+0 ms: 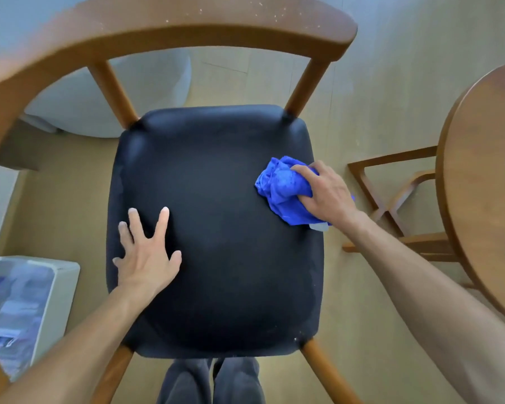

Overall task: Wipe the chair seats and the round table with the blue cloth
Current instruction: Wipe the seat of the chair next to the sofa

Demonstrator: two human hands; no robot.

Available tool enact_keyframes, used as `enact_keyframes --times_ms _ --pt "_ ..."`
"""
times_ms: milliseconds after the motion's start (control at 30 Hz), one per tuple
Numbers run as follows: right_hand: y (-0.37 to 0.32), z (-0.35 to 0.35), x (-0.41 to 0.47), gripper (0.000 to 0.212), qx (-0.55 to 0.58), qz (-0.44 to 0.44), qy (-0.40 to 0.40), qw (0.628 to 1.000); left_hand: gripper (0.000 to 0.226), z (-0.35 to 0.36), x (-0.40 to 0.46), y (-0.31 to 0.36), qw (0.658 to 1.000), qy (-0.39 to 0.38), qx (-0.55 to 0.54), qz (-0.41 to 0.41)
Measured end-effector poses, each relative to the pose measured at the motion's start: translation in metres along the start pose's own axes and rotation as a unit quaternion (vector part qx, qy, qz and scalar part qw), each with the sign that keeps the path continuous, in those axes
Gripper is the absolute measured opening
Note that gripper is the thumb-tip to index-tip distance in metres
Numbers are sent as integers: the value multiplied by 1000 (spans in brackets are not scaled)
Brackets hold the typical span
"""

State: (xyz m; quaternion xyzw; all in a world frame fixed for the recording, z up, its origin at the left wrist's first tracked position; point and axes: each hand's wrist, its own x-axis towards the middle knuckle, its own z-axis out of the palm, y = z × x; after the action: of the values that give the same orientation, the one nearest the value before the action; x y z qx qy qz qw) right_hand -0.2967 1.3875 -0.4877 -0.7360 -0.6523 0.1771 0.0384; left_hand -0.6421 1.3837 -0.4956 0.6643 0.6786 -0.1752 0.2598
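Black seat [216,228] is seen from above, framed by the chair's curved wooden backrest [169,27]. Cloth [283,189] is bunched at the seat's right edge, gripped and pressed down by the right hand [324,193]; fingers are curled over the cloth. Left hand [148,252] is laid flat on the seat's left side, fingers spread wide and straight, nothing held. Table [490,182] is seen at the right edge of view, well apart from the cloth, its base frame [391,205] on the floor beside the chair. A white bin [27,310] with a bluish liner is seen at lower left.
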Motion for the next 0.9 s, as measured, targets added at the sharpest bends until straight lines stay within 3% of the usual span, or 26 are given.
enact_keyframes --times_ms 133,200,300,367,500,567,633,700,800,900 --pt "12 -3 -17 48 1 54 144 988 90 8 -10 12 999 -20 18 22" --pt "27 -8 -7 50 -28 78 158 984 90 13 -11 16 1000 -17 17 18" --pt "32 3 -1 55 111 96 34 989 90 14 -9 17 1000 -19 22 12" --pt "25 17 -16 57 179 124 6 976 91 13 -9 17 999 -25 28 11" --pt "12 34 -103 52 191 64 -13 979 90 8 -9 20 999 -42 31 6" --pt "11 43 -169 49 202 -16 -89 975 90 6 -10 20 999 -43 32 4" --pt "9 48 -223 43 192 -53 -217 956 90 6 -12 20 999 -41 31 5" --pt "14 47 -232 41 147 -71 -252 954 89 6 -11 19 999 -42 32 8" --pt "28 31 -173 50 125 -72 -157 977 88 6 -10 19 998 -48 26 9" --pt "36 10 -77 50 162 61 18 985 89 7 -9 19 998 -53 14 7"
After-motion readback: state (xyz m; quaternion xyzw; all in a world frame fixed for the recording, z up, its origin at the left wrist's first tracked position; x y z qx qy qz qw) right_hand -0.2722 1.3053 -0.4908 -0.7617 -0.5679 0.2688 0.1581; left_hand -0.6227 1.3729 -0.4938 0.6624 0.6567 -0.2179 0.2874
